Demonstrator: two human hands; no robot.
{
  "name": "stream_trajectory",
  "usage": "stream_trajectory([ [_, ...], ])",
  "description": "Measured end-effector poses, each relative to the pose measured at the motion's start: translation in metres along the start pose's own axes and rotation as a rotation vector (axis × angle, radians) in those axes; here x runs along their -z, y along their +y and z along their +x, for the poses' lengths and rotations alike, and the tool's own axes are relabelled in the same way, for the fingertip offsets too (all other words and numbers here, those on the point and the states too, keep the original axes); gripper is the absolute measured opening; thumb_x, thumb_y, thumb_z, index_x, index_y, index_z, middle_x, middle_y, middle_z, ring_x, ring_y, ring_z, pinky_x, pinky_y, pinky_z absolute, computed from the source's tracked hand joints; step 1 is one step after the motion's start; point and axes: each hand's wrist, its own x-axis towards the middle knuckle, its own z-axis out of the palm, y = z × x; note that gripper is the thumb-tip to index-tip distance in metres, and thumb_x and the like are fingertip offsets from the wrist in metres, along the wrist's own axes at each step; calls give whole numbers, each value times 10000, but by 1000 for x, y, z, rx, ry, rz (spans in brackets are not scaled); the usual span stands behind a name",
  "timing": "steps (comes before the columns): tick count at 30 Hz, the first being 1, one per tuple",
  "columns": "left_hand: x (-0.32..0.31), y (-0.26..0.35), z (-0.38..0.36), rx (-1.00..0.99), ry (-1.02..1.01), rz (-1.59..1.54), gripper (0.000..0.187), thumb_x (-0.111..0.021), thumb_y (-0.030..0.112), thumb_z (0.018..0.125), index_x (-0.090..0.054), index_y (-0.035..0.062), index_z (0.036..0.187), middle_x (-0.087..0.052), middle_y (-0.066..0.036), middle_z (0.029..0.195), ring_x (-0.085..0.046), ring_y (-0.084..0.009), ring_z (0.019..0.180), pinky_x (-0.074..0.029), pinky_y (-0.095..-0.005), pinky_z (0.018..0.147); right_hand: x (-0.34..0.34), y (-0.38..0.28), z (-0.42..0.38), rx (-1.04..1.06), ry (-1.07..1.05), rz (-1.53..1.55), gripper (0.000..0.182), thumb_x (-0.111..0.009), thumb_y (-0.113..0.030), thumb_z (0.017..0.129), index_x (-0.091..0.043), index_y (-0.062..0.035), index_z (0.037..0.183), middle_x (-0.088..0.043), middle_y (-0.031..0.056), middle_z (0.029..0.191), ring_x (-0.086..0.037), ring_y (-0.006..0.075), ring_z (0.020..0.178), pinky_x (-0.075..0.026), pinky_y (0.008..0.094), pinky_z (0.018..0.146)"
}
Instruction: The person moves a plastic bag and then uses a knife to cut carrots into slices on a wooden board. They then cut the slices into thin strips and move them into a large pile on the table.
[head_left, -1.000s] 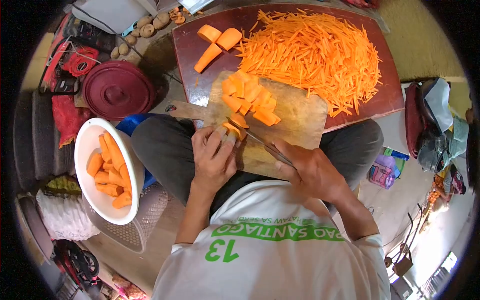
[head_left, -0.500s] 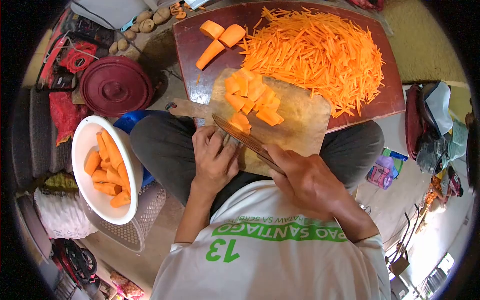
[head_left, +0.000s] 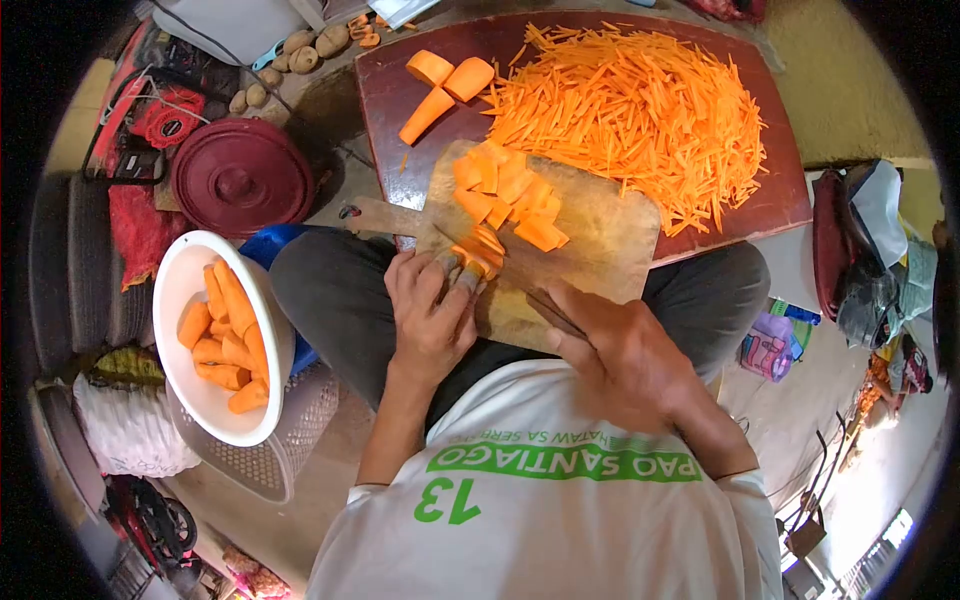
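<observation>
My right hand [head_left: 625,350] is closed round the handle of a knife [head_left: 553,311]; its blade is smeared by motion over the cutting board. The fingers of my left hand [head_left: 432,305], with greyish coverings on some tips, are bent and press on a stack of carrot slices [head_left: 484,250] near the board's left edge. Beyond them on the wooden cutting board [head_left: 600,240] lies a group of cut carrot slabs [head_left: 508,192]. A large heap of carrot strips [head_left: 630,115] covers much of the dark red table [head_left: 785,190] behind the board.
Three carrot pieces [head_left: 440,90] lie at the table's far left. A white basin [head_left: 165,375] of peeled carrots stands left of my leg, above a perforated basket [head_left: 300,440]. Behind it sits a dark red lidded bucket [head_left: 240,180]. Several potatoes [head_left: 302,58] lie farther back.
The knife has swung away from its place against my left fingers and its blade is blurred. The carrot stack under my fingers now shows separate slices. The whole view has shifted slightly.
</observation>
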Motion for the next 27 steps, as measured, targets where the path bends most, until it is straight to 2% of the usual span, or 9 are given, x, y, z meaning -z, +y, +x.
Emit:
stream_trajectory([
  [1,-1,0,1,-11,3,0,379,-855,8,679,-730,23,1037,-643,-162,1112,-633,-395,1082,-452,-618,1062,-1,-1,-3,2,-2,-14,497,-623,-200,1082,-464,-26,1520,-716,305,1241,-715,492,1128,-596,567,925],
  [7,4,2,3,-18,-42,3,400,-820,35,628,-732,23,1019,-614,-161,1076,-621,-398,1099,-427,-633,1078,-6,-3,-4,-8,-38,-105,513,-665,-222,1066,-470,-23,1496,-731,291,1187,-740,475,1052,-622,562,819],
  [10,4,0,-1,-3,-85,17,410,-805,64,659,-728,33,1061,-665,-167,1188,-609,-424,1212,-418,-648,1121,-3,-10,-4,-23,-79,-142,517,-682,-211,1055,-477,-15,1487,-734,280,1134,-743,477,989,-619,567,773],
  [15,6,1,1,6,-121,29,395,-781,85,667,-728,34,1055,-666,-153,1177,-603,-410,1194,-406,-646,1131,-2,-8,-7,76,-19,-186,524,-683,-205,1052,-481,23,1479,-731,250,1009,-731,471,847,-610,555,701],
  [18,6,1,2,1,-131,38,396,-776,93,666,-731,30,1054,-667,-155,1168,-608,-404,1177,-406,-646,1130,2,-12,-7,-40,-117,-170,621,-708,-126,1005,-457,59,1543,-729,291,1113,-738,485,983,-608,544,857],
  [21,7,2,3,3,-129,33,392,-774,93,663,-740,30,1049,-671,-156,1152,-616,-404,1167,-402,-649,1135,-5,-4,-6,60,-21,-197,513,-681,-189,1052,-502,67,1459,-722,241,951,-723,441,791,-605,533,677],
  [24,9,6,7,9,-127,26,387,-777,83,658,-752,31,1041,-680,-156,1139,-631,-404,1160,-406,-646,1143,-2,-4,3,44,-41,-183,479,-671,-162,1039,-519,69,1430,-721,241,993,-726,432,806,-609,527,683],
  [27,9,6,6,1,-115,23,385,-788,63,658,-760,33,1041,-691,-152,1152,-646,-399,1158,-417,-642,1146,-16,10,21,155,-25,-304,398,-655,-135,1020,-567,70,1349,-712,236,1044,-726,433,837,-614,531,711],
])
